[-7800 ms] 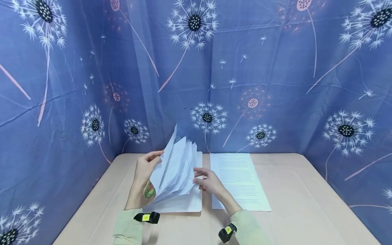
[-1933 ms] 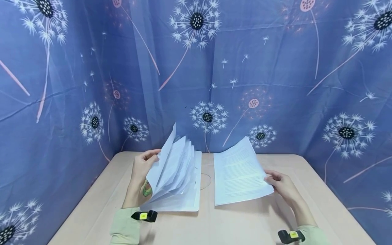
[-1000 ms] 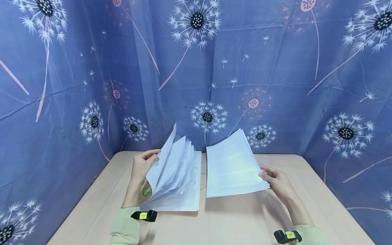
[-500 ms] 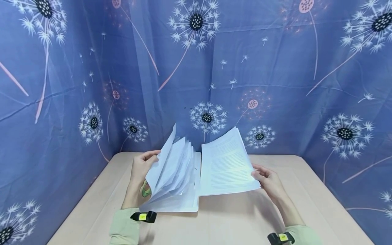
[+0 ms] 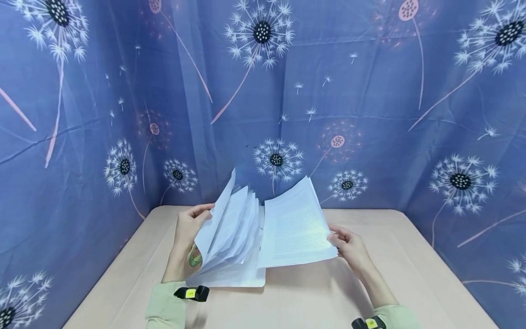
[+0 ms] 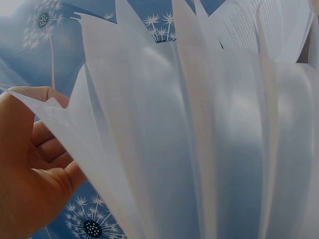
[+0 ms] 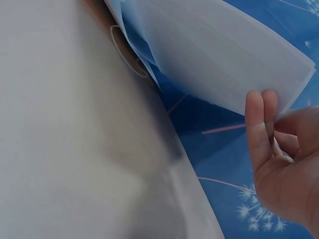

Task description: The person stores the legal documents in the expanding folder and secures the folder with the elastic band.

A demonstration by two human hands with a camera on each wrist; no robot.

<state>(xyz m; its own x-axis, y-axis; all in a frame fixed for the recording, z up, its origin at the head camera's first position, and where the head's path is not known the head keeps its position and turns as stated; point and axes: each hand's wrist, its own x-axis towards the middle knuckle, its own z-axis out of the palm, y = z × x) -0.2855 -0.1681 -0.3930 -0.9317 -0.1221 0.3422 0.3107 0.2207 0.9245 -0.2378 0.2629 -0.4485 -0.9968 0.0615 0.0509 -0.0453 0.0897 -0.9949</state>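
On the left of the table a white document folder (image 5: 250, 276) lies spread, its cover and several leaves standing fanned up. My left hand (image 5: 190, 226) pinches the raised cover near its outer edge; the translucent leaves (image 6: 164, 129) fill much of the left wrist view. A thin stack of printed paper (image 5: 293, 228) hangs tilted above the table, held at its right edge between the thumb and fingers of my right hand (image 5: 351, 246). The left edge of the paper overlaps the right side of the folder. In the right wrist view, my right hand (image 7: 284, 159) grips a corner of the paper (image 7: 219, 55).
A thin cord loop (image 7: 124, 52) shows beside the folder in the right wrist view. Something green (image 5: 195, 257) lies behind the left wrist. The pale table (image 5: 304, 306) backs onto a blue dandelion-print curtain (image 5: 370, 91).
My right hand has let go of the folder's side, taken the paper stack off the table and carried it left to the folder. The left hand keeps the cover raised.
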